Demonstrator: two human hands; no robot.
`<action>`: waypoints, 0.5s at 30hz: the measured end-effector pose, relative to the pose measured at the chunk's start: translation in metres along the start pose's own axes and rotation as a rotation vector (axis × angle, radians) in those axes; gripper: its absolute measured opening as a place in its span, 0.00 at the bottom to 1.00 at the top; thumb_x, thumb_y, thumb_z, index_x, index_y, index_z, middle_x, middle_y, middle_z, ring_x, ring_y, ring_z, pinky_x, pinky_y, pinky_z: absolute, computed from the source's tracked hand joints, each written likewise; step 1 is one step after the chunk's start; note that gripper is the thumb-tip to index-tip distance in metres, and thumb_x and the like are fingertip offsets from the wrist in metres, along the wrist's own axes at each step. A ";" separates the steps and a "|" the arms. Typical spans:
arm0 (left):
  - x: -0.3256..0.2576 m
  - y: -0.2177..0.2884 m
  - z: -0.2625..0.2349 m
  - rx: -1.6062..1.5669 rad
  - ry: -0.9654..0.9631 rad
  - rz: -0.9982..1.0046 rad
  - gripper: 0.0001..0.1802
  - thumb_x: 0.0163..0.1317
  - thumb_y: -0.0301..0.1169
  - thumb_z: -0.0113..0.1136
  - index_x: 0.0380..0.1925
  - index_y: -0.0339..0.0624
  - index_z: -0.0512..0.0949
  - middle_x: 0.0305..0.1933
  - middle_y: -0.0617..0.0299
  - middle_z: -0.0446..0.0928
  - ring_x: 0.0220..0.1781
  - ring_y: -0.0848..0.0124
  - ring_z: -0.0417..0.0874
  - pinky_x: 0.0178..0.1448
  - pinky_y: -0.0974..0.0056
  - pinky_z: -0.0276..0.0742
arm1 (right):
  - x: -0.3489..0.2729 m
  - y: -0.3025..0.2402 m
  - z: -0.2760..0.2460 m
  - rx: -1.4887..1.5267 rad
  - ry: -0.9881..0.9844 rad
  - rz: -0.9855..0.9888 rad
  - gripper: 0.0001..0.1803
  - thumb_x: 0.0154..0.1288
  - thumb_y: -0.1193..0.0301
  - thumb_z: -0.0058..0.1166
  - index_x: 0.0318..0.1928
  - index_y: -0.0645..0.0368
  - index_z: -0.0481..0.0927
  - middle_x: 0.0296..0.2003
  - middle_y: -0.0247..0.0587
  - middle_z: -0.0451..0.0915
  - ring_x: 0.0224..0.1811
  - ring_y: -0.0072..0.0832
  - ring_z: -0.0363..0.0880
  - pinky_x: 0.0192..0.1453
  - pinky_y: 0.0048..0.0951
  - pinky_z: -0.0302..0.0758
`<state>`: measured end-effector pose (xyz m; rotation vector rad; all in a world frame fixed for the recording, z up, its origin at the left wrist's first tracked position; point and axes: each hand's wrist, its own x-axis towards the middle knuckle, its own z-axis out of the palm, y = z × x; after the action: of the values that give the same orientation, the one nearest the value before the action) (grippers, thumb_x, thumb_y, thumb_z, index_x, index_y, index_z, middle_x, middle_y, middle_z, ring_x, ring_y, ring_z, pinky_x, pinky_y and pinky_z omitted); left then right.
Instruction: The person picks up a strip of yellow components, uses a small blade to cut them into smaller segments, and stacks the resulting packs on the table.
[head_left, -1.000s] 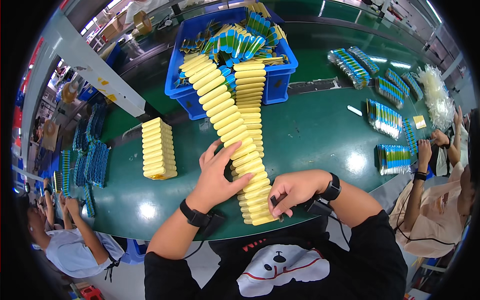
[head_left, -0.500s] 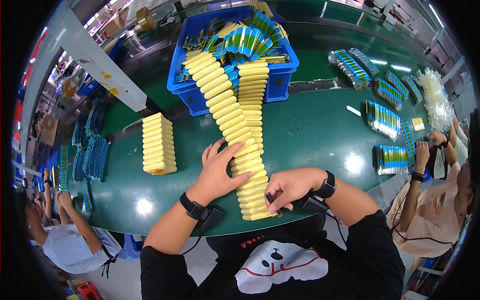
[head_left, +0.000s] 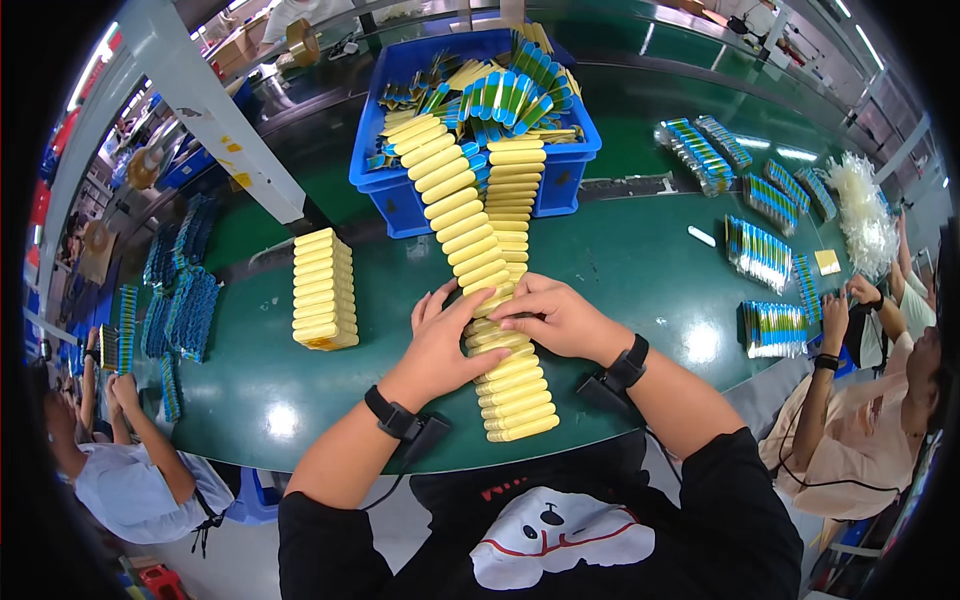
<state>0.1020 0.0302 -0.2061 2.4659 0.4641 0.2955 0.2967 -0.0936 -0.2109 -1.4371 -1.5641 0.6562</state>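
Observation:
A long strip of joined pale yellow pieces with rounded ends (head_left: pixel 452 200) runs from a blue crate (head_left: pixel 565 185) down toward me. Its near end lies folded in a stack (head_left: pixel 518 405) close to the table's front edge. My left hand (head_left: pixel 435 338) lies across the strip from the left, fingers and thumb spread around it and pressing on it. From the right, my right hand (head_left: pixel 560 315) reaches the same spot, its fingers closed together against the strip just above the stack. Whatever those fingers hold is hidden. A second yellow strip (head_left: pixel 512 195) hangs from the crate behind the first.
Loose blue-green pieces fill the crate. A yellow stack (head_left: pixel 323 290) stands left on the green table (head_left: pixel 640 270). Wrapped blue-green bundles (head_left: pixel 758 252) and clear plastic bags (head_left: pixel 864 215) lie right; dark blue bundles (head_left: pixel 188 312) lie far left. People work at both sides.
My right hand has moved up and left from the stack's near end to the strip beside my left hand. The small dark object it held is out of sight. My left hand stays nearly in place.

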 end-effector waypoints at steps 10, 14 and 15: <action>-0.004 0.002 0.002 0.019 -0.012 -0.008 0.44 0.54 0.48 0.73 0.69 0.46 0.69 0.71 0.57 0.70 0.78 0.51 0.57 0.79 0.46 0.46 | -0.009 0.019 -0.019 0.164 0.265 0.035 0.06 0.69 0.75 0.60 0.44 0.61 0.85 0.45 0.37 0.76 0.42 0.23 0.77 0.47 0.24 0.75; -0.007 -0.003 0.006 -0.029 0.080 0.070 0.42 0.55 0.47 0.73 0.68 0.45 0.70 0.71 0.57 0.71 0.77 0.52 0.59 0.79 0.48 0.48 | 0.000 0.028 -0.016 0.414 0.256 0.075 0.06 0.71 0.73 0.59 0.44 0.62 0.85 0.53 0.34 0.73 0.43 0.15 0.74 0.46 0.19 0.73; -0.008 -0.003 0.005 -0.059 0.058 0.068 0.42 0.55 0.47 0.73 0.68 0.45 0.71 0.71 0.57 0.71 0.77 0.53 0.60 0.79 0.48 0.48 | 0.000 0.026 -0.016 0.456 0.242 0.077 0.06 0.72 0.73 0.59 0.44 0.62 0.85 0.54 0.34 0.73 0.43 0.13 0.74 0.46 0.17 0.72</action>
<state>0.0956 0.0267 -0.2123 2.4241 0.3906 0.4033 0.3239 -0.0914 -0.2252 -1.1833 -1.0894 0.7929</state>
